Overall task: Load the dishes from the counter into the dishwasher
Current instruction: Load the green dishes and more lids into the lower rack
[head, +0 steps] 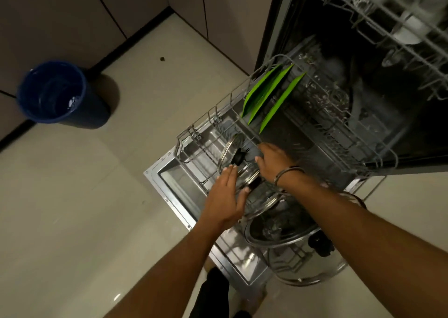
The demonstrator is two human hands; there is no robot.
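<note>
This was a home kitchen. A built-in dishwasher (339,50) stood open between plain, flat-fronted beige cabinet doors (72,14), its stainless-steel door (174,191) folded down over the floor. A grey wire lower rack (242,114) was pulled out above that door and carried three bright green plates (264,92) standing on edge, along with round glass pot lids with metal rims and black knobs (236,158). A grey wire upper rack (388,26) held pale cups or bowls, too blurred to tell apart. A round dark blue plastic bin (52,93) stood on the glossy cream floor tiles (97,196) beside the cabinets.
</note>
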